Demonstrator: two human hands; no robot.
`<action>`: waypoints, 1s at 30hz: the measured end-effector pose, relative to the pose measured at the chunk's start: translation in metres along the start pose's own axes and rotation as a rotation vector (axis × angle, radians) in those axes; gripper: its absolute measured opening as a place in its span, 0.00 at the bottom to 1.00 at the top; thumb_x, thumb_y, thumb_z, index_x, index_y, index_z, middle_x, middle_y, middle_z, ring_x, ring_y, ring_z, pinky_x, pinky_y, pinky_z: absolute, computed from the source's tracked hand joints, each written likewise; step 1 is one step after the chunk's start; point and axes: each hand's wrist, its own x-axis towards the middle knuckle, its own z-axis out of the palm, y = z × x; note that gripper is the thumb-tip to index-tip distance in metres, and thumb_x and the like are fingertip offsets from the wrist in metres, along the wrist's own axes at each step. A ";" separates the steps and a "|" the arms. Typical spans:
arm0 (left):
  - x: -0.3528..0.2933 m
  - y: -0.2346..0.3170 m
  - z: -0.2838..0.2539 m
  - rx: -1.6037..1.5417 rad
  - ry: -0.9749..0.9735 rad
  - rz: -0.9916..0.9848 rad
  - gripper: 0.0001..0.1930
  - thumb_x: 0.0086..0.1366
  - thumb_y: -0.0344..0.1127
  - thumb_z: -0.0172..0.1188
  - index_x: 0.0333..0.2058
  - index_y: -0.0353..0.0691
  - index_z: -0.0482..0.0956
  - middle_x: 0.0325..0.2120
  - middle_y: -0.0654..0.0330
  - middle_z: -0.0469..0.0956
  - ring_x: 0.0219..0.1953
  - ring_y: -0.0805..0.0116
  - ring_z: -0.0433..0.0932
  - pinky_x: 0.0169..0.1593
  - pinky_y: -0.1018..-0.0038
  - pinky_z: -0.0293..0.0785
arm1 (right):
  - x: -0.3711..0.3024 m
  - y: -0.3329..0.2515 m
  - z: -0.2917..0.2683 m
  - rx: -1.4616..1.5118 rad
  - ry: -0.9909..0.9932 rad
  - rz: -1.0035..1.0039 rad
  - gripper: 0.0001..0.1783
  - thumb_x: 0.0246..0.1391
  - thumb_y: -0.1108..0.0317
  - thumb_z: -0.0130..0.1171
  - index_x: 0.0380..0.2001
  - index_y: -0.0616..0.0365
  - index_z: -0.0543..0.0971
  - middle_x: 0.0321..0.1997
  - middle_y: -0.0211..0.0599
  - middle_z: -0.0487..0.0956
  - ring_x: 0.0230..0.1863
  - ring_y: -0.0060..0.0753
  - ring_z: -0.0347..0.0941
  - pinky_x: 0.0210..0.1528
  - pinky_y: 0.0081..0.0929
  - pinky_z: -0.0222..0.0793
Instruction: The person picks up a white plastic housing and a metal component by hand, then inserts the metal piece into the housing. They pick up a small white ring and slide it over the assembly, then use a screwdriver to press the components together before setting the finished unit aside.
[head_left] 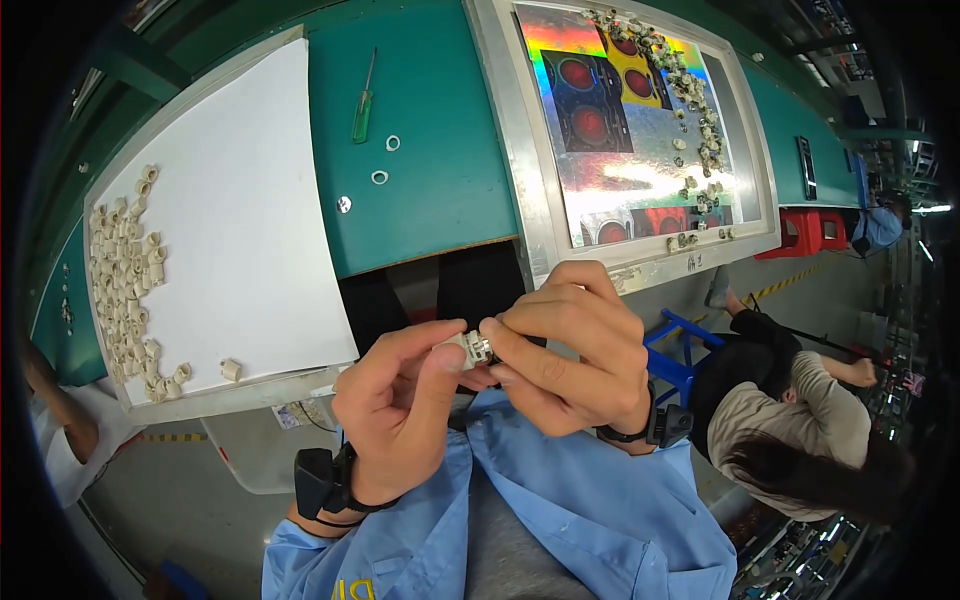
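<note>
Factory workshop, green workbench (440, 215), screwdriver (362, 117), heaped cream fittings (127, 293)

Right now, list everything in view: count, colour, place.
Left tray: 1, grey, left
Paper: 1, white, on left tray
Caps: many, cream, mostly paper's left side
Bench: count unclear, green, under trays
Screwdriver: 1, green handle, between trays
Rings: 2, white, below screwdriver
Disc: 1, silver, near rings
Right tray: 1, grey, right
Printed sheet: 1, multicoloured, in right tray
Small parts: many, cream/metallic, mostly sheet's right side
Stools: at least 2, blue and red, right
Other people: at least 3, left and right
Held part: 1, cream/silver, between hands
Wristbands: 2, black, wrists
Jacket: 1, blue, bottom
Left hand, right hand: 2, bare, centre
</note>
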 end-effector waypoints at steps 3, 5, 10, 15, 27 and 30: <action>0.000 -0.001 -0.001 0.043 -0.010 0.013 0.10 0.70 0.22 0.55 0.48 0.24 0.76 0.36 0.47 0.83 0.35 0.66 0.85 0.39 0.75 0.83 | -0.003 0.003 0.005 0.008 0.023 -0.033 0.17 0.36 0.73 0.70 0.36 0.61 0.86 0.33 0.37 0.82 0.30 0.35 0.79 0.36 0.31 0.70; 0.002 0.000 -0.001 0.031 0.002 0.034 0.10 0.70 0.22 0.56 0.47 0.25 0.77 0.35 0.48 0.83 0.35 0.67 0.85 0.38 0.75 0.83 | -0.004 0.004 0.007 0.011 0.037 -0.049 0.17 0.36 0.73 0.70 0.36 0.62 0.86 0.33 0.38 0.82 0.30 0.35 0.79 0.36 0.31 0.70; 0.003 0.005 0.002 0.082 0.035 0.018 0.10 0.69 0.23 0.58 0.47 0.25 0.78 0.34 0.50 0.83 0.34 0.69 0.85 0.37 0.77 0.82 | -0.009 0.000 0.012 -0.095 0.064 -0.063 0.18 0.39 0.72 0.71 0.38 0.63 0.85 0.35 0.38 0.82 0.31 0.35 0.80 0.36 0.30 0.70; 0.001 -0.005 0.000 0.283 0.035 0.136 0.11 0.69 0.23 0.59 0.48 0.25 0.78 0.33 0.53 0.83 0.34 0.72 0.83 0.37 0.80 0.79 | -0.019 -0.008 0.017 -0.180 0.105 -0.014 0.20 0.40 0.68 0.74 0.40 0.63 0.85 0.37 0.37 0.82 0.32 0.34 0.79 0.37 0.29 0.69; 0.000 -0.005 0.017 0.241 0.127 0.110 0.12 0.67 0.26 0.62 0.48 0.27 0.79 0.31 0.54 0.83 0.31 0.74 0.81 0.34 0.80 0.75 | -0.022 -0.010 0.027 -0.330 0.268 0.040 0.23 0.38 0.65 0.76 0.40 0.59 0.84 0.36 0.32 0.81 0.32 0.29 0.79 0.42 0.29 0.64; 0.012 0.006 0.014 0.436 -0.132 0.217 0.11 0.65 0.28 0.63 0.44 0.27 0.79 0.28 0.51 0.82 0.27 0.66 0.82 0.31 0.77 0.76 | -0.019 -0.010 0.018 -0.343 0.229 0.036 0.21 0.38 0.64 0.75 0.39 0.56 0.84 0.35 0.29 0.80 0.32 0.28 0.79 0.45 0.33 0.62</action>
